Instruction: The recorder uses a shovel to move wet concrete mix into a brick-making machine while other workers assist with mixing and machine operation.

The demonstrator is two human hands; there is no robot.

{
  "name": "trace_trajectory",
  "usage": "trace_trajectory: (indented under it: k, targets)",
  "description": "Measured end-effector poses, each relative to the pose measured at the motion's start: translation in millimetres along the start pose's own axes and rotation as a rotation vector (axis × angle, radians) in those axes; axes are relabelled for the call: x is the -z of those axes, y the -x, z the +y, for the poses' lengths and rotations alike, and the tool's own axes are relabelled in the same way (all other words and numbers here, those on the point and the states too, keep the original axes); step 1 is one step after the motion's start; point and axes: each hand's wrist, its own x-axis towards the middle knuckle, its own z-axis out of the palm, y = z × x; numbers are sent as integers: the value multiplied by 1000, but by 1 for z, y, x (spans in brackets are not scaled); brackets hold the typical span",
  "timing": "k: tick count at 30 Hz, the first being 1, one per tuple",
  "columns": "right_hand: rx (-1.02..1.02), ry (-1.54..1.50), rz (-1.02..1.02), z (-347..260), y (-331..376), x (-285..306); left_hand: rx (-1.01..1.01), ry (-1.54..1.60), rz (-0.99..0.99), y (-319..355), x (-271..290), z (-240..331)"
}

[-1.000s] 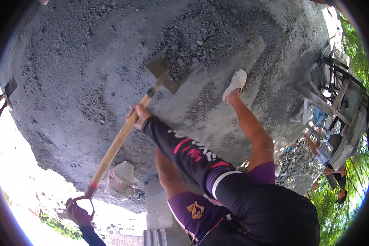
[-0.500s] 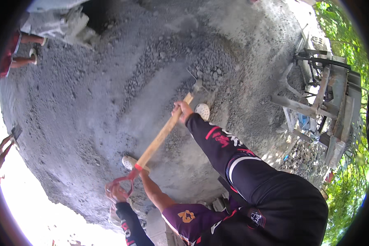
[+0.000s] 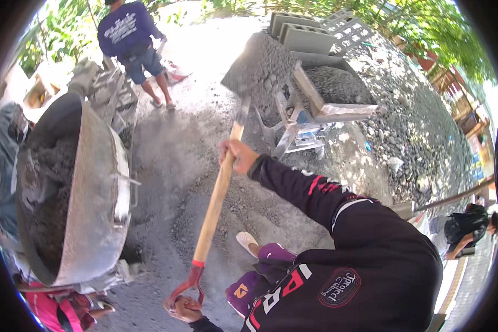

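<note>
I hold a shovel (image 3: pixel 212 213) with a wooden shaft and a red D-shaped handle. My right hand (image 3: pixel 239 156) is wrapped round the upper part of the shaft, close to the metal neck. At the other end, my left hand (image 3: pixel 185 309) grips the red handle. The raised blade points away from me and carries grey gravel (image 3: pixel 266 66), slightly blurred. Behind and beside the load stands a metal frame (image 3: pixel 315 108) with a trough of grey mix (image 3: pixel 337 83); the blade overlaps it in view, and I cannot tell whether they touch.
A large metal drum (image 3: pixel 102 193) with grey mix inside stands at left. Hollow blocks (image 3: pixel 307 40) are stacked far ahead. A gravel pile (image 3: pixel 420 149) spreads at right. One person (image 3: pixel 128 33) stands far left; others are at lower left (image 3: pixel 58 310) and far right (image 3: pixel 466 231).
The shovel has come up from the gravel heap on the ground with a load on its blade. My view has swung round to the metal frame and drum. Both hands keep their hold.
</note>
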Motion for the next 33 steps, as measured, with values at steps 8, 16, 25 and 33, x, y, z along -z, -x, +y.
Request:
trace_trajectory:
  k: [8, 16, 25, 33]
  targets:
    - [-27, -855, 333, -207, -51, 229, -870, -416, -937, 90, -254, 99]
    - [-197, -145, 746, -105, 179, 231, -1420, -669, -1451, 218, -210, -146]
    - [-546, -211, 453, 14, 294, 36, -478, -280, -378, 276, 135, -266]
    - [-1288, 9, 271, 364, 585, -40, 428, -17, 858, 494, 350, -349]
